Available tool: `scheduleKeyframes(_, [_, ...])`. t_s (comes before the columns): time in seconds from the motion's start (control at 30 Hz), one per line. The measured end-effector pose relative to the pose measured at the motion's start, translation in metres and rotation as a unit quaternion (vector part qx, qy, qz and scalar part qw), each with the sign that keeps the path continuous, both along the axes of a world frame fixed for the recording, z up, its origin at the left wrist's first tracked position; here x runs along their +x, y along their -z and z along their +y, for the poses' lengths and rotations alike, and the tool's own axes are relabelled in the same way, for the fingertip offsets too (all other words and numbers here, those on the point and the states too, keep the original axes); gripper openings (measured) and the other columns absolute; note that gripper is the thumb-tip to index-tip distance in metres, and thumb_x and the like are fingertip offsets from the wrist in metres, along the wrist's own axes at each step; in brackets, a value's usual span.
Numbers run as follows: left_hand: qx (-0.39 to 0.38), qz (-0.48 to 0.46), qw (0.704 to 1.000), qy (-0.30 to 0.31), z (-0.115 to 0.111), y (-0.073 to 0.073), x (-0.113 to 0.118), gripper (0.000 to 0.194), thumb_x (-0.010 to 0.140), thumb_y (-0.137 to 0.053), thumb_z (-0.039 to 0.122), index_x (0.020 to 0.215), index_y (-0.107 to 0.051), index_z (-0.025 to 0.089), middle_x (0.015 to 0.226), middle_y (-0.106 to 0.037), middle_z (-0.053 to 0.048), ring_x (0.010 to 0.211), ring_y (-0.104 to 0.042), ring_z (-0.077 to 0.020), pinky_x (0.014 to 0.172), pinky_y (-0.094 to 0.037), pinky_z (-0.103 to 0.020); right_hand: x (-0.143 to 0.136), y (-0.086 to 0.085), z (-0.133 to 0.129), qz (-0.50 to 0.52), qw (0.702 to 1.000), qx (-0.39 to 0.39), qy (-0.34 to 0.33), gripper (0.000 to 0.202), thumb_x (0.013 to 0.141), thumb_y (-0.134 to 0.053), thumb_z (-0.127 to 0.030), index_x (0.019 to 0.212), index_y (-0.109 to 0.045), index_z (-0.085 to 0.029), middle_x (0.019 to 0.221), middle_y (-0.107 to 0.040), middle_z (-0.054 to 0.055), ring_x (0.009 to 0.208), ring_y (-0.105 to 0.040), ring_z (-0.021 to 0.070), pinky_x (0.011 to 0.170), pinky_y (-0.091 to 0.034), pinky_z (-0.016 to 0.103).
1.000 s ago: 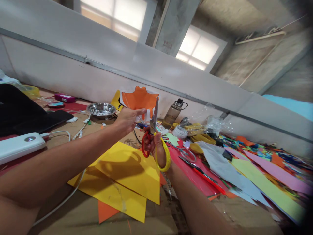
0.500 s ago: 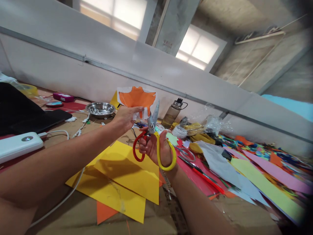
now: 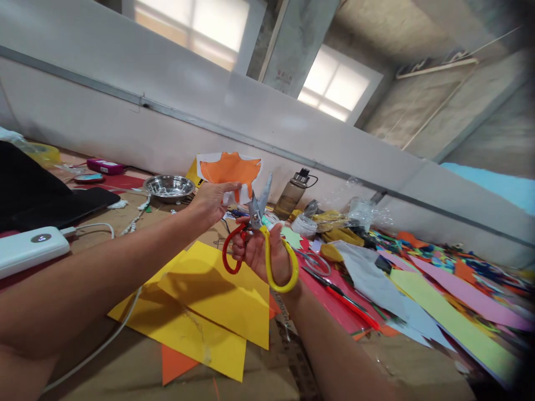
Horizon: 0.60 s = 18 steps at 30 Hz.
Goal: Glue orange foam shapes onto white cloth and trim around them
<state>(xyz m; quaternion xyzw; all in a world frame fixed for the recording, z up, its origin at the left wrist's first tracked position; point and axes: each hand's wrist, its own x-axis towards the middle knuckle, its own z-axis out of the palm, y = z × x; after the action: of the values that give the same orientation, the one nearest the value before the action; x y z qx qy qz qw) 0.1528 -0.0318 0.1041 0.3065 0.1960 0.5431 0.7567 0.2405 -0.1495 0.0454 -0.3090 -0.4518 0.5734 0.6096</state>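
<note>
My left hand [image 3: 211, 205] pinches the lower edge of an orange paper cutout [image 3: 230, 169] with a white border, holding it up above the table. In my right hand [image 3: 267, 250] are scissors [image 3: 256, 218] with one red and one yellow handle loop. Their blades stand apart and point upward, close to the cutout's lower right edge; whether they touch the paper I cannot tell. Below both hands lie overlapping yellow sheets [image 3: 209, 301], with an orange sheet [image 3: 175, 362] sticking out from under them.
A steel bowl [image 3: 169, 181] and a white power bank [image 3: 31, 250] with a cable are on the left. Behind the scissors stands a bottle [image 3: 291, 195]. Pens [image 3: 351, 303], coloured paper strips [image 3: 455, 317] and scraps cover the right side.
The scissor blades are spread slightly wider than before. Both hands still hold the same things, and the whole view has shifted a little.
</note>
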Motion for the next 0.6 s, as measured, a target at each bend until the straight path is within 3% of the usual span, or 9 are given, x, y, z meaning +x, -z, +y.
scheduleKeyframes(0.23, [-0.004, 0.012, 1.0, 0.007, -0.005, 0.0, 0.0, 0.017, 0.064, -0.068, -0.004, 0.075, -0.067, 0.008, 0.063, -0.068, -0.005, 0.064, -0.067, -0.0169, 0.066, -0.057, -0.027, 0.003, 0.012, 0.006, -0.068, 0.994, 0.016, 0.088, 0.068, 0.066, -0.058, -0.08, 0.104, -0.059, -0.024, 0.071, -0.052, -0.001, 0.059, -0.045, 0.0119, 0.055, -0.041, 0.027])
scheduleKeyframes(0.4, [0.023, 0.021, 0.999, 0.007, -0.011, -0.002, -0.001, 0.014, 0.068, -0.065, -0.005, 0.066, -0.064, 0.009, 0.058, -0.067, -0.004, 0.054, -0.063, -0.0137, 0.059, -0.054, -0.024, 0.009, 0.021, 0.007, -0.118, 0.984, 0.025, 0.131, 0.065, 0.074, -0.05, -0.078, 0.111, -0.058, -0.024, 0.073, -0.05, 0.0, 0.062, -0.047, 0.0131, 0.054, -0.044, 0.027])
scheduleKeyframes(0.6, [0.019, 0.015, 1.0, 0.001, -0.004, 0.001, 0.001, 0.017, 0.063, -0.065, -0.008, 0.066, -0.063, 0.009, 0.062, -0.067, -0.005, 0.057, -0.064, -0.0154, 0.061, -0.055, -0.028, 0.011, 0.023, 0.012, -0.101, 0.978, -0.003, 0.183, 0.062, 0.073, -0.055, -0.076, 0.106, -0.055, -0.023, 0.069, -0.052, -0.004, 0.055, -0.048, 0.0094, 0.051, -0.044, 0.023])
